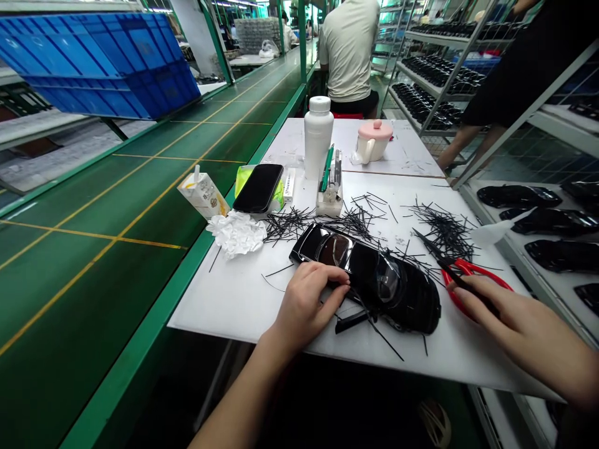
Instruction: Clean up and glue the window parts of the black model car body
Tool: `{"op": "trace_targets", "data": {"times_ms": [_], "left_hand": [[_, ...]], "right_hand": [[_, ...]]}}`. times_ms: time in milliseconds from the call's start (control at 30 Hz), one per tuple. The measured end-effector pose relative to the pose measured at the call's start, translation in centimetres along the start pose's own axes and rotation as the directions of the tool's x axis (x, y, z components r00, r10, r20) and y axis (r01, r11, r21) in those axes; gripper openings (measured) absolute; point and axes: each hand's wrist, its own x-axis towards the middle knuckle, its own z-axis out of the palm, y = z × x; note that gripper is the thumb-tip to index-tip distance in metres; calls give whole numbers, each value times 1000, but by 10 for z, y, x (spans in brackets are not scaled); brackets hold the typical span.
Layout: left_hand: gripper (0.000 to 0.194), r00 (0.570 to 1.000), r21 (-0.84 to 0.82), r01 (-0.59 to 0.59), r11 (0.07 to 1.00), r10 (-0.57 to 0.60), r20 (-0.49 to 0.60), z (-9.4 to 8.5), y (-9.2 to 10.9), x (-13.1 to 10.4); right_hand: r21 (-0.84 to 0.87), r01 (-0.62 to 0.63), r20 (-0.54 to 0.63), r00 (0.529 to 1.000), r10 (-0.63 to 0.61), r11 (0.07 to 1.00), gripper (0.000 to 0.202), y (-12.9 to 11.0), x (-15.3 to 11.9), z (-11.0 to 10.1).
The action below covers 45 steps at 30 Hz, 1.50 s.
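A glossy black model car (369,274) lies aslant on the white tabletop in front of me. My left hand (316,296) is at its near side, thumb and fingertips pinched together against the body; whatever they grip is hidden. Thin black strips and a loose black piece (353,320) lie by the car's near edge. To the right, my right hand (500,318) closes on a slim black pointed tool (482,298) that looks like tweezers. It crosses over scissors with red handles (489,274), whose dark blades point toward a pile of black strips (442,227).
Behind the car stand a clear holder (330,202) with tools, a white bottle (319,137) and a lidded cup (373,142). A phone (259,188), a drink carton (203,194) and crumpled paper (238,234) lie left. A green conveyor (140,249) runs alongside; racks of black cars (519,196) stand right.
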Motion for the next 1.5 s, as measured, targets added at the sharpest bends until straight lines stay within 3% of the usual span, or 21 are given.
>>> {"op": "trace_targets", "data": {"times_ms": [100, 300, 400, 467, 533, 600, 700, 867, 1067, 1267, 1433, 1500], "left_hand": [[9, 1000, -17, -6, 1000, 6, 4, -1, -1, -1], [11, 1000, -33, -29, 999, 29, -4, -1, -2, -3], [11, 1000, -32, -23, 999, 23, -6, 0, -2, -2], [12, 1000, -34, -24, 999, 23, -6, 0, -2, -2], [13, 1000, -35, -20, 999, 20, -8, 0, -2, -2], [14, 1000, -34, -10, 999, 10, -10, 1, -2, -2], [15, 1000, -28, 0, 1000, 0, -22, 2, -4, -3], [18, 999, -41, 16, 999, -17, -34, 3, -6, -5], [23, 999, -30, 17, 999, -18, -46, -1, -5, -5], [28, 995, 43, 6, 999, -2, -103, -5, -6, -6], [27, 996, 41, 18, 999, -14, -84, -5, -7, -6], [27, 996, 31, 27, 999, -24, -83, -5, -8, -7]], "right_hand": [[-115, 82, 104, 992, -70, 990, 43, -11, -1, 11], [-384, 112, 46, 994, -102, 917, 54, -9, -1, 26], [-448, 129, 24, 991, -132, 885, 54, -22, 2, 23], [-365, 191, 4, 979, -203, 911, 43, -41, 7, 20], [-178, 309, 28, 951, -309, 934, 26, -66, 14, 23], [-27, 435, 78, 898, -432, 900, 23, -90, 19, 32], [-15, 552, 85, 832, -549, 834, 24, -111, 22, 55], [-2, 591, -26, 806, -591, 807, 20, -116, 17, 76], [54, 575, -31, 818, -574, 817, 20, -109, 19, 67], [44, 699, 143, 702, -697, 713, 24, -94, 29, 55], [-34, 822, 293, 552, -780, 569, 22, -94, 43, 50], [-47, 846, 329, 515, -792, 531, 25, -97, 48, 49]]}}
